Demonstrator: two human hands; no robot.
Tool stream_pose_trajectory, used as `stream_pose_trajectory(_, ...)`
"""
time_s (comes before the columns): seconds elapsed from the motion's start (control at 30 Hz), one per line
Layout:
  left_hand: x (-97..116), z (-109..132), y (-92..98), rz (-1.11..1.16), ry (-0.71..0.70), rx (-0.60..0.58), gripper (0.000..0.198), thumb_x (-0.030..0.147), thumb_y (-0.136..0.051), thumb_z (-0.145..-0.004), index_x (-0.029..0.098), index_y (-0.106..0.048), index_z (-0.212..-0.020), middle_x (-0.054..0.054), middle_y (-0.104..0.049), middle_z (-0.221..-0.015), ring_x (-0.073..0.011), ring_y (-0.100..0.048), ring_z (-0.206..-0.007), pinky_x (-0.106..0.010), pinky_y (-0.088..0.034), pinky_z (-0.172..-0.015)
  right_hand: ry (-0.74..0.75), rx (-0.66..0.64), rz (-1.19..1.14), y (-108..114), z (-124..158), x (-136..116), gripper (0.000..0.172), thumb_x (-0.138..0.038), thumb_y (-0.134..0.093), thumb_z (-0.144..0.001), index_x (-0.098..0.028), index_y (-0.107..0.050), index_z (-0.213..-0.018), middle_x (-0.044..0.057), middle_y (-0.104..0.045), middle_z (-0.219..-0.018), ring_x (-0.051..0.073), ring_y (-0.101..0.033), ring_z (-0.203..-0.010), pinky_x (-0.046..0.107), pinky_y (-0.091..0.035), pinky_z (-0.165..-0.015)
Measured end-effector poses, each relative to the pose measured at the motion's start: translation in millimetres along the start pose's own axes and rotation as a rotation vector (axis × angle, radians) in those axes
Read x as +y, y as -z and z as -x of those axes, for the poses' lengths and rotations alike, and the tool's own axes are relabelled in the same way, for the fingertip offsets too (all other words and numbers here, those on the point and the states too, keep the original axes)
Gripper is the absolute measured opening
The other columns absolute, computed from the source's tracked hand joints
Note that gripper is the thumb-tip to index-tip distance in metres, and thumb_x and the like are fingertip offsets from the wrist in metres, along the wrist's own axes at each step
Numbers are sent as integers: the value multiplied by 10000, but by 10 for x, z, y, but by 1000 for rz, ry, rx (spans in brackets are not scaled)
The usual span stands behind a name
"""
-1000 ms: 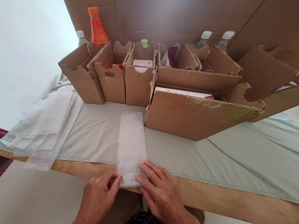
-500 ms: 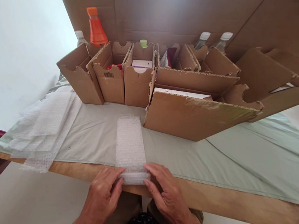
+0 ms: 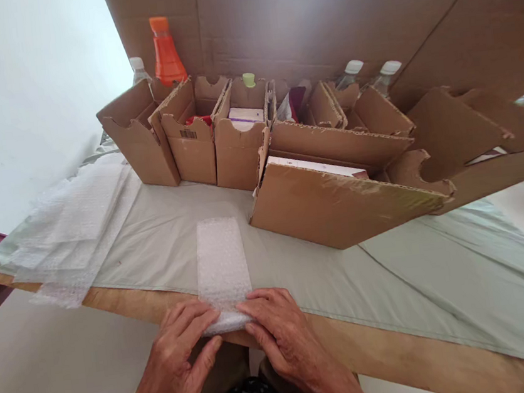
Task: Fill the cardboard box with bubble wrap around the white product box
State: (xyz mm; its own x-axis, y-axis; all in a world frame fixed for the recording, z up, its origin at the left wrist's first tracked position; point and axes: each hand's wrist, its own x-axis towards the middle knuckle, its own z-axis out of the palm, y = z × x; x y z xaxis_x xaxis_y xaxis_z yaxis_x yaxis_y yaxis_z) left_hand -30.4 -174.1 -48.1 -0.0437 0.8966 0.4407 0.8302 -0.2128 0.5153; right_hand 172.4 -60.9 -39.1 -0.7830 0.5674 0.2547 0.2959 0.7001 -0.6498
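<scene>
A strip of bubble wrap (image 3: 221, 251) lies at the table's front edge, its far end flat on the pale green cloth. The near end is turned over into a thick roll (image 3: 229, 322); whatever may be inside cannot be made out. My left hand (image 3: 180, 351) grips the roll's left end, fingers on top and thumb just below. At the right end, my right hand (image 3: 281, 327) has its fingers laid over the wrap and its thumb against the near side.
Sheets of bubble wrap (image 3: 76, 224) are piled at the left. Behind stand cardboard bins (image 3: 190, 148), a larger cardboard box (image 3: 339, 206) at centre right and an orange bottle (image 3: 166, 56). A tall cardboard panel (image 3: 271, 25) backs them.
The wrap has slid a little toward me, and its near end is turned over further. My fingers have moved inward over the top of the roll.
</scene>
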Motion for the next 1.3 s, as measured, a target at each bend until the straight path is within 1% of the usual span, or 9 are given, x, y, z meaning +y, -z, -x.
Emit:
stream_pose_trajectory(0.07, -2, -10, 3, 23, 20, 3, 233, 146, -559, -965, 209, -675, -1157, -50, -742, -1004, -202, -674, -958, -312, -553, -855, -37, -4, -20, 15, 10, -3, 288, -126, -574, -983, -239, -639, -1240, 35, -734, -1112, 219, -629, -1071, 404, -531, -947)
stream_pose_trajectory(0.23, -113, -131, -104, -32, 135, 8, 190, 183, -533, -988, 175, -681, -1106, -45, -725, -882, -214, -650, -821, -335, -548, -728, -5, 217, 163, -44, 50, 54, 324, -195, -564, -995, -197, -580, -1318, 131, -667, -1248, 265, -619, -1098, 449, -538, -914)
stream_pose_trajectory(0.4, -174, -160, -153, -123, 126, 90, 210, 227, -553, -991, 153, -670, -1149, -99, -702, -1016, -246, -646, -935, -394, -550, -829, 99, 66, 283, -73, -27, 76, 324, -102, -543, -959, -202, -622, -1256, 128, -653, -1337, 305, -566, -1257, 505, -501, -980)
stream_pose_trajectory(0.5, -111, -73, -78, -68, 44, 60, 237, 209, -594, -969, 161, -658, -1192, -121, -678, -1154, -250, -623, -1085, -384, -528, -932, 70, 55, 186, -17, -71, 47, 268, -97, -538, -969, -209, -646, -1187, 88, -728, -1174, 270, -608, -1193, 472, -501, -981)
stream_pose_trajectory(0.63, -35, 50, 25, 25, -33, -33, 226, 153, -598, -958, 188, -659, -1173, -62, -720, -1042, -213, -628, -1062, -326, -512, -943, 6, -66, 1, 85, 7, 7, 265, -123, -573, -963, -235, -644, -1193, 45, -737, -1058, 226, -643, -1021, 418, -532, -915)
stream_pose_trajectory(0.8, -100, -19, -53, -35, 57, -5, 223, 172, -563, -983, 181, -647, -1190, -65, -719, -997, -211, -643, -944, -330, -541, -835, 44, 97, 118, 38, 130, 56, 342, -164, -552, -979, -186, -568, -1320, 136, -675, -1258, 268, -615, -1127, 460, -538, -931)
stream_pose_trajectory(0.9, -149, -90, -104, -106, 92, 49, 233, 207, -554, -998, 168, -643, -1210, -98, -689, -1038, -229, -639, -953, -354, -553, -814, 90, 64, 247, -37, 100, 66, 371, -152, -568, -957, -196, -579, -1325, 157, -607, -1391, 311, -570, -1243, 510, -520, -968)
stream_pose_trajectory(1.13, -60, 33, 39, -40, -48, -2, 267, 221, -614, -965, 179, -641, -1227, -99, -687, -1144, -240, -597, -1144, -365, -503, -1006, 60, 35, 74, -29, 61, -2, 290, -119, -524, -979, -212, -606, -1241, 76, -736, -1112, 261, -619, -1143, 459, -522, -957)
stream_pose_trajectory(1.3, -97, -44, -48, -84, 50, 37, 223, 255, -582, -990, 191, -656, -1191, -75, -728, -991, -234, -656, -957, -357, -565, -838, 25, 157, 183, -34, 160, -11, 351, -196, -530, -992, -172, -551, -1342, 152, -669, -1261, 285, -605, -1131, 478, -528, -917)
